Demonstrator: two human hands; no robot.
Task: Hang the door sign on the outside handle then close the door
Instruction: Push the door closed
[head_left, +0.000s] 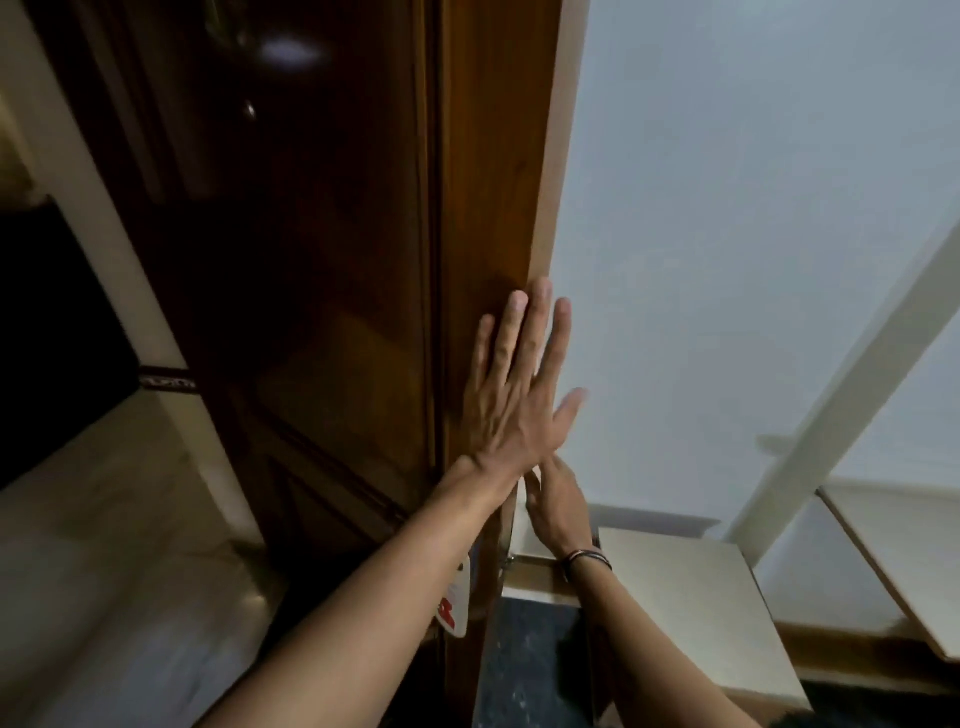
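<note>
Left hand (511, 395): flat on door (483, 208) edge, fingers spread, holding nothing.
Right hand (558, 506): fingers straight, grip unclear.
Door sign (457, 603): red lettering, unreadable.

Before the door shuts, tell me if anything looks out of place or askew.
Nothing looks damaged. The door sign hangs low beside the door edge, half hidden behind the left forearm, so its straightness cannot be judged. The left hand lies flat on the edge; the right hand sits below it.

A pale white wall (753, 234) fills the right side, with cream ledges (691, 613) stepping below it, while glossy light floor tiles (104, 545) spread at left.
</note>
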